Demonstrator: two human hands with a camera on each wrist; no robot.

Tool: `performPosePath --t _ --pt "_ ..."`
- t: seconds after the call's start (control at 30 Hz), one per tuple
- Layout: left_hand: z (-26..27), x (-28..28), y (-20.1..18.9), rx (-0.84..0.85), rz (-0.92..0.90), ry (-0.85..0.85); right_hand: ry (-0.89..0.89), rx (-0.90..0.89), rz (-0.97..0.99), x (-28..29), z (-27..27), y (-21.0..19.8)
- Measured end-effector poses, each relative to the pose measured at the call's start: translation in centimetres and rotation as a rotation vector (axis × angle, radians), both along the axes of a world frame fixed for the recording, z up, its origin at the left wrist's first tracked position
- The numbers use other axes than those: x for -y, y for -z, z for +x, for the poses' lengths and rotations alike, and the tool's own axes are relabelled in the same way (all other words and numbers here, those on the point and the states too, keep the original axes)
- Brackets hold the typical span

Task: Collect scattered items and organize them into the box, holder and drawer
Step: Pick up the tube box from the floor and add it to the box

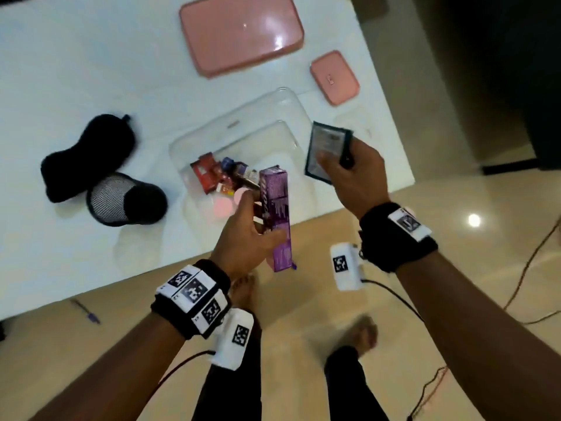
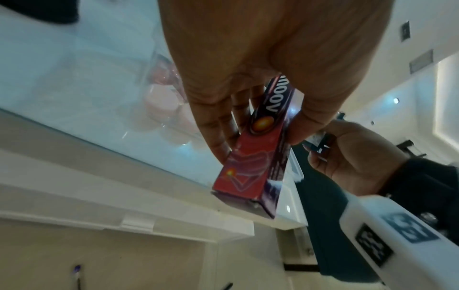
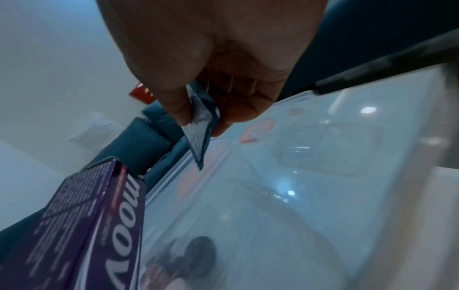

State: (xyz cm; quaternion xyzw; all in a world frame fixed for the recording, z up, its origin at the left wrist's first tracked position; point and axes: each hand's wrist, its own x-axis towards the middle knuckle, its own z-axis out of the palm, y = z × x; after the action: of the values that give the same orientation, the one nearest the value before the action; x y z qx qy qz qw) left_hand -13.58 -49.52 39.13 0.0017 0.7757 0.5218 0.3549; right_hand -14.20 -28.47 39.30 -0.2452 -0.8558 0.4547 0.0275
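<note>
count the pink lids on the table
2: the large pink lid lies at the table's far edge; the small pink lid sits right of it, beyond the clear box.

Legible text: "moov", white lettering, on long purple-and-red cardboard carton [image 2: 258,153], seen in both wrist views, partly in head view. Fine print on carton's purple side: unreadable. Flat teal-edged foil sachet [image 1: 326,150], at 3 o'clock from carton: print blurred. Wrist-band square markers [image 1: 194,291]: patterns only, no words.
</note>
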Motion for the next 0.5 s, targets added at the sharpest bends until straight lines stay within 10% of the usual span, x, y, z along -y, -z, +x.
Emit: performPosePath --t 0.2,0.5 --pt "-1.1 4.2 -1.4 0.079 0.016 -0.264 -0.492 0.22 0.262 5.0 -8.3 -0.7" --pt "-6.2 6.0 -1.9 -0.081 -0.135 -0.362 -0.565 0.577 0.326 6.8 -9.8 3.4"
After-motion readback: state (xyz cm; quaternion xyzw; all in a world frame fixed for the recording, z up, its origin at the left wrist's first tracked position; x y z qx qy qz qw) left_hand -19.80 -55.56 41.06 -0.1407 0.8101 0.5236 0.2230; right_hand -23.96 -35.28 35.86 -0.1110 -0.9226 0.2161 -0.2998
